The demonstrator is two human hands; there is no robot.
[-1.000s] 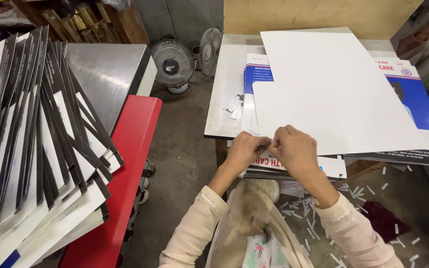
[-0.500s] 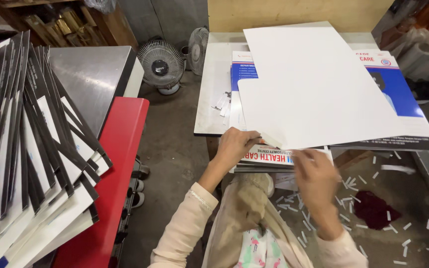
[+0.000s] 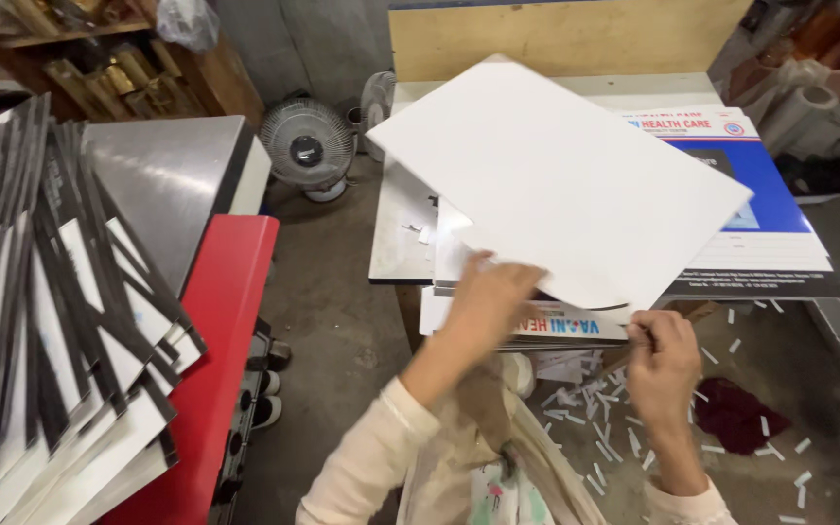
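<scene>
A large white sheet (image 3: 566,185) is lifted and tilted above a stack of printed boards (image 3: 780,224) on a work table (image 3: 396,243). My left hand (image 3: 488,297) grips the sheet's near edge from below. My right hand (image 3: 663,355) is closed on the sheet's near right corner, pinching something thin that I cannot make out. Under the sheet lie more white printed boards (image 3: 527,326) with red and blue lettering.
A fanned pile of black-edged white boards (image 3: 51,321) rests on a red and steel machine (image 3: 216,321) at left. Two small fans (image 3: 308,146) stand on the floor. White paper strips (image 3: 760,428) and a dark red cloth (image 3: 741,413) litter the floor at right.
The white sheet has been lifted and swung to the left, rising off the stack. My right hand moved right, away from the left hand, and took hold of the near corner.
</scene>
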